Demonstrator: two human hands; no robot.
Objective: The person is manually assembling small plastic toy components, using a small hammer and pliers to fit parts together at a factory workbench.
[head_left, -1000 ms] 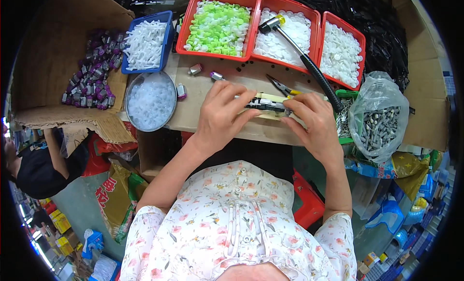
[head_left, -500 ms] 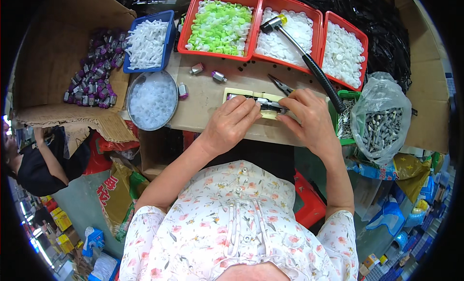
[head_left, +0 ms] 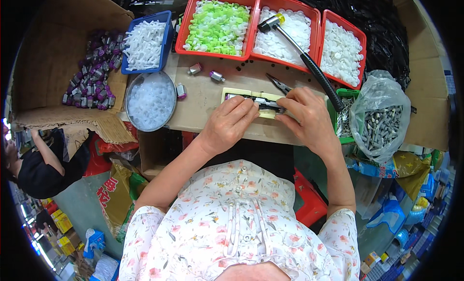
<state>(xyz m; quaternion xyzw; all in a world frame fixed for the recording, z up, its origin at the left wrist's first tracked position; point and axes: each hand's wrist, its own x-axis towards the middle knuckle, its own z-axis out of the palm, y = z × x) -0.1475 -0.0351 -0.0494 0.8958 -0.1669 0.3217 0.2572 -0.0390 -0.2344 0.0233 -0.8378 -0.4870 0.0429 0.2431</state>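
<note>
A pale yellow block lies on the cardboard-topped bench with a small metal and black part resting on it. My left hand presses down on the left end of the block, fingertips touching the metal part. My right hand holds the right end of the part and block between thumb and fingers. Black pliers lie just beyond my right hand. A hammer with a black handle stretches from the red trays down to my right hand.
Three red trays hold green and white plastic pieces; a blue bin holds white parts. A round metal bowl, purple-capped pieces in a cardboard box, a bag of metal pins and a green bin surround the work. Another person sits at lower left.
Both hands have slid slightly toward me along the block. The left hand's fingers have flattened onto the block, and the right hand has moved off the pliers.
</note>
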